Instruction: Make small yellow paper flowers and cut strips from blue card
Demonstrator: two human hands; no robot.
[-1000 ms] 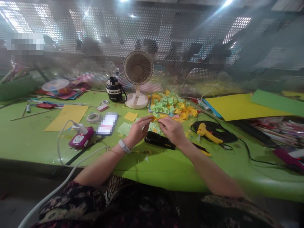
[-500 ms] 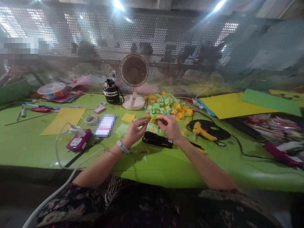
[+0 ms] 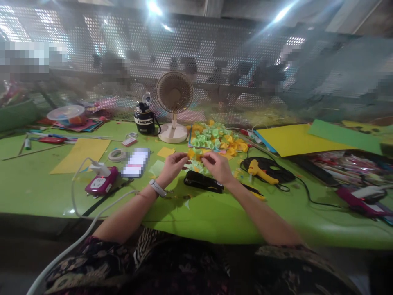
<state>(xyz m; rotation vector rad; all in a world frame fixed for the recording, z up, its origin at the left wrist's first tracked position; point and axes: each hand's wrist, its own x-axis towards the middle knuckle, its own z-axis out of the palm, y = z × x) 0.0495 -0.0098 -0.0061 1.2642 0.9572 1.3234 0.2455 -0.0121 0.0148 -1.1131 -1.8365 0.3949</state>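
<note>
Two hands on what?

Left hand [image 3: 172, 167] and right hand [image 3: 217, 167] both pinching a yellow paper piece [image 3: 191, 153] between them, just behind the black stapler [image 3: 202, 181], near the paper-flower pile [image 3: 215, 137].

Paper: the small yellow paper [image 3: 192, 154] is partly hidden by the fingers [image 3: 186, 156] of both hands, so its shape is hard to see.
Flat thing: the bright flat thing [image 3: 136, 162] is blurred, so I cannot tell what it is.
Back: the people [image 3: 113, 67] behind the metal net [image 3: 196, 45] are blurred.
Left edge: the green tub [image 3: 16, 114] is cut off.
</note>
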